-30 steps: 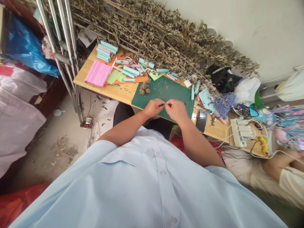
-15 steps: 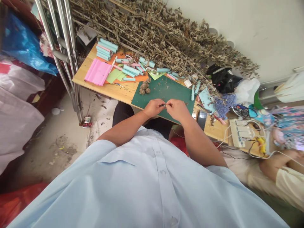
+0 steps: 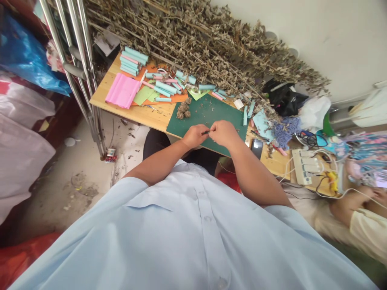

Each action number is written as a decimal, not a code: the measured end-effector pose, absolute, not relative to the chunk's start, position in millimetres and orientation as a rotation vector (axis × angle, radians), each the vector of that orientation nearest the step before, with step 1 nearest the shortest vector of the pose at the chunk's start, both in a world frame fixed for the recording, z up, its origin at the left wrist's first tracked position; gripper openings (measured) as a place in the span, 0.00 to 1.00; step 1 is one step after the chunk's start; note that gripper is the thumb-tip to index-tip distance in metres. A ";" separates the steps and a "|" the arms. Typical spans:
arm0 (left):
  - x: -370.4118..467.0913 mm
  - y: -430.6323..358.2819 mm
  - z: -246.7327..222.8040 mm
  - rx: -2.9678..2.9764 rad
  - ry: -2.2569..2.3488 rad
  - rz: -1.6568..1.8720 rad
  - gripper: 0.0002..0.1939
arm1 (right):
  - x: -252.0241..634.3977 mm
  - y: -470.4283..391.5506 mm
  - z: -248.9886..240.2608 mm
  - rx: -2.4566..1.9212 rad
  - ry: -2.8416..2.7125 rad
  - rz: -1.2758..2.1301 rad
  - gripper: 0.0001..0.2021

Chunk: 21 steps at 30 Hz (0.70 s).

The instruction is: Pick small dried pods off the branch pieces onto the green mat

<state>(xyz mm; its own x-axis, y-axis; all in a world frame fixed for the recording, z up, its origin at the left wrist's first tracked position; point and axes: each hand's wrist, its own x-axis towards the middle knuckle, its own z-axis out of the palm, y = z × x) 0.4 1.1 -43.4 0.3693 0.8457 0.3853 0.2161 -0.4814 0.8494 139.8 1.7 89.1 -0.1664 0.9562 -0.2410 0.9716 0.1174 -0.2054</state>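
My left hand [image 3: 195,136] is closed in a pinch around a small, dark, thin piece [image 3: 206,132], too small to name. Fingertips of my right hand [image 3: 223,132] are pinched at the other end of that piece. What lies inside the right fingers is hidden. Both hands are over the near edge of a green cutting mat [image 3: 199,117]. Beyond my left hand, a clump of brown, rough, dried balls [image 3: 183,109] rests on the mat.
Dried leafy stalks [image 3: 193,40] lie along the table's back. Blue paper rolls [image 3: 165,87] and folded pink paper [image 3: 121,90] are at left. A phone [image 3: 256,148] and power strip [image 3: 304,166] lie right. Metal crutches [image 3: 77,60] stand left; another person's arm [image 3: 347,205] shows at right.
My right hand has shifted slightly up and left, its wrist turning. More of the dark piece shows between the fingers. My left hand stays nearly in place.
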 end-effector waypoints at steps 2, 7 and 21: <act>0.3 1.4 -43.1 1.913 0.934 1.106 0.08 | 137.5 4.8 91.1 2.028 2.279 -0.505 0.07; 1.1 1.2 -41.7 1.874 0.948 1.120 0.07 | 141.7 4.6 95.0 2.104 2.251 -0.654 0.07; 1.2 0.7 -42.0 1.896 0.977 1.080 0.08 | 165.2 -23.5 76.7 2.197 2.374 -0.953 0.11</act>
<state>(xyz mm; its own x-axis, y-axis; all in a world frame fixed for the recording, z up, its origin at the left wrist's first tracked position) 1.2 0.7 -42.0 0.3576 0.8691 0.3417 0.2529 -0.4424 0.8604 165.2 -23.5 76.7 -0.1358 0.9698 -0.2027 0.8407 0.0045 -0.5415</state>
